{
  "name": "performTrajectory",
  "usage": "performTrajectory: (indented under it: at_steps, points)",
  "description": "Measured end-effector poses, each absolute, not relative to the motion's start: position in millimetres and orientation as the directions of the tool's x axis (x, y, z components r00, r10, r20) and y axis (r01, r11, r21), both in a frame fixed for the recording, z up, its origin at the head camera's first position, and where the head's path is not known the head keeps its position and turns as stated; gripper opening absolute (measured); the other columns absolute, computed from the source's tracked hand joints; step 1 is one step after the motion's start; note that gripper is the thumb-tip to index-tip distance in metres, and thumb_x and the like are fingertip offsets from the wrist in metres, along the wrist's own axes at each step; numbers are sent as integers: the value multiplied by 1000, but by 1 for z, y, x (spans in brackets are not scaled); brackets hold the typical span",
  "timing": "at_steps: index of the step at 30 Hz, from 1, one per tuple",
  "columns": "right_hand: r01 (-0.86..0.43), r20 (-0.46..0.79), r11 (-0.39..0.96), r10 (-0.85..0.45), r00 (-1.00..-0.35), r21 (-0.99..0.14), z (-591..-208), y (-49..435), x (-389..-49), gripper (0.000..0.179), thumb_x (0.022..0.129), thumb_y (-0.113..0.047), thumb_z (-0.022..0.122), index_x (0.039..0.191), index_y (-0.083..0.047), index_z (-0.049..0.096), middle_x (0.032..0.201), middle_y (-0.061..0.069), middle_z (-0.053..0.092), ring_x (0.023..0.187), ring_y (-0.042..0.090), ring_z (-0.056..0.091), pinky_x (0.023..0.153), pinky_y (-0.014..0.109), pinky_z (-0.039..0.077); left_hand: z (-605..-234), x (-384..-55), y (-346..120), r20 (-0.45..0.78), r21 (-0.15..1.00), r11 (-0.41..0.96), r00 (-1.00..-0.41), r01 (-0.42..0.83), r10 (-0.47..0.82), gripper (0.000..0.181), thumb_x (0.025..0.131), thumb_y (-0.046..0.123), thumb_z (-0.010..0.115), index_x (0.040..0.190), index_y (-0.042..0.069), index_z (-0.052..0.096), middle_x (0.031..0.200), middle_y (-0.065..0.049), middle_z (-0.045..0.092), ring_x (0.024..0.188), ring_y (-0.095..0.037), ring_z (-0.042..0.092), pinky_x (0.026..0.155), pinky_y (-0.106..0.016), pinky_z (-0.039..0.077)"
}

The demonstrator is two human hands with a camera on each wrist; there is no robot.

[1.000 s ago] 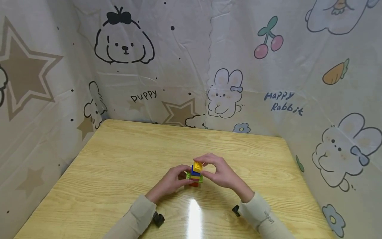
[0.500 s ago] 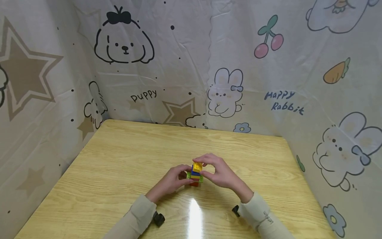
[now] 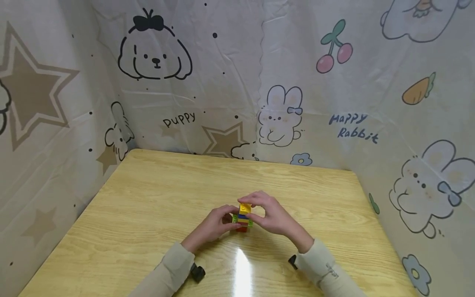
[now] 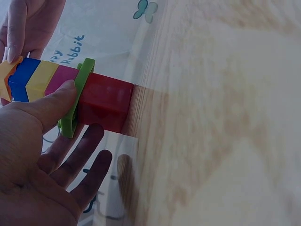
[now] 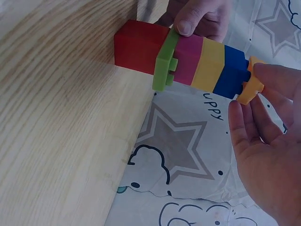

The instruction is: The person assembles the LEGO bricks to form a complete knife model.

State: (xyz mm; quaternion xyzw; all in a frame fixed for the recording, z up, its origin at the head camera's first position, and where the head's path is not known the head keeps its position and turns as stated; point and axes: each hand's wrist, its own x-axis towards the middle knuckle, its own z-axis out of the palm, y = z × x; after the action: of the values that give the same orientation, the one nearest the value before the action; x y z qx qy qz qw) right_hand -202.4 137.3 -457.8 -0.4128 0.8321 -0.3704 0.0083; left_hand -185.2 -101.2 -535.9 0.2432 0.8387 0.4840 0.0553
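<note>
A stack of toy building bricks stands upright on the table. In the right wrist view its parts, from the base up, are a red brick (image 5: 138,47), a flat green plate (image 5: 163,66), a magenta brick (image 5: 189,60), a yellow brick (image 5: 209,65) and a blue brick (image 5: 231,73). My left hand (image 3: 213,222) holds the stack around the magenta brick, its thumb beside the green plate. My right hand (image 3: 273,213) pinches an orange-yellow brick (image 5: 249,92) at the top. That brick sits slightly tilted over the blue studs, some of which still show below it.
The wooden table (image 3: 167,185) extends around the stack, with a bright light reflection (image 3: 242,272) in front. A printed cloth (image 3: 226,82) with cartoon figures walls the back and sides. Black wrist devices (image 3: 197,273) sit at the sleeve cuffs.
My right hand has shifted slightly left with the orange-yellow brick, which now lies more squarely over the blue brick and covers more of it. The left hand stays in place.
</note>
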Motion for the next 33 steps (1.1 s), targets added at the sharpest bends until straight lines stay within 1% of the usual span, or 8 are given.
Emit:
performTrajectory:
  at_steps: [5,8,12,16,22,24,29,33]
  points:
    - [-679,298,384,-686,-663,-627,-460,135,-203,39,94,-11,77,132,-16,71,126,0,71,119,20,63,97,47,57,-537,-185,-102,140,846,404,-876,348,462,33,98,20,74,130,20,68,121,3,71,92,-11,62,83,-25,54]
    - [-673,300,396,-674,-675,-625,-462,134,-202,39,94,-13,78,132,-17,72,124,0,71,116,20,64,95,44,57,-538,-184,-103,138,849,401,-877,344,460,32,98,22,73,130,19,68,120,2,70,93,-12,63,83,-25,55]
    - [-666,295,417,-662,-689,-619,-463,133,-202,39,93,-14,79,131,-19,72,122,-2,71,114,18,64,93,36,57,-538,-183,-103,127,855,400,-883,329,452,32,98,23,73,130,18,68,121,0,70,95,-13,64,85,-26,55]
    - [-652,289,429,-649,-704,-625,-463,133,-203,39,92,-13,80,130,-19,73,121,-2,72,112,17,64,91,34,56,-538,-184,-102,143,847,400,-876,349,461,32,98,22,73,130,18,68,120,-1,71,92,-12,63,82,-25,54]
    - [-630,282,448,-625,-728,-635,-463,131,-202,39,91,-11,80,129,-20,74,121,-2,73,113,17,65,95,44,57,-536,-185,-102,152,833,415,-872,367,466,34,98,18,73,131,16,67,123,0,71,92,-10,63,83,-24,55]
    - [-624,280,454,-617,-735,-636,-463,131,-202,39,91,-11,81,128,-20,74,120,-2,74,112,17,65,95,45,56,-536,-186,-102,152,832,416,-872,367,466,34,98,17,73,132,15,67,124,0,71,94,-10,63,84,-25,55]
    - [-605,268,464,-605,-750,-647,-462,130,-202,39,90,-10,81,127,-20,75,119,-3,74,111,16,65,95,38,55,-536,-186,-102,142,834,420,-874,358,464,34,98,18,73,132,16,67,124,1,71,93,-10,62,84,-25,54]
    - [-592,262,450,-603,-754,-669,-462,130,-201,40,88,-9,83,126,-19,76,117,-3,75,111,17,65,95,44,56,-537,-185,-101,136,843,413,-879,346,457,32,98,20,73,129,18,68,122,1,71,93,-11,62,83,-24,54]
